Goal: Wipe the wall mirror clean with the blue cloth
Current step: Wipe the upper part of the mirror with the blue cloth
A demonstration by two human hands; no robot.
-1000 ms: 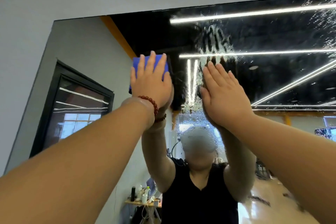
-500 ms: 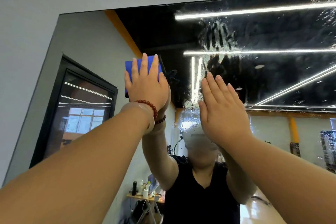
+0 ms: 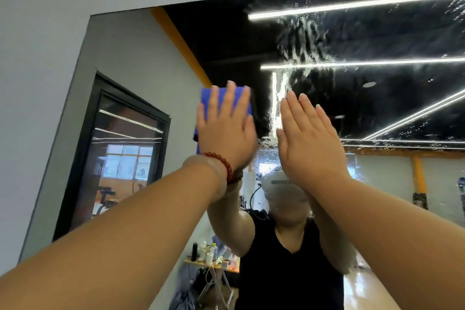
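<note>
One wide-angle view looks from the person's head, facing the wall mirror close up and tilted toward its top left corner. It is near enough that the left hand and right hand reach the glass.

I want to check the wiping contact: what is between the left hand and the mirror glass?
The blue cloth. In the head view, the left hand presses it against the wall mirror with straight fingers.

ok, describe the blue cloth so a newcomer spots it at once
On the big wall mirror, two hands are raised near the middle. The blue cloth is pressed under the left hand, the one wearing red beads; the right hand has no cloth.
</note>
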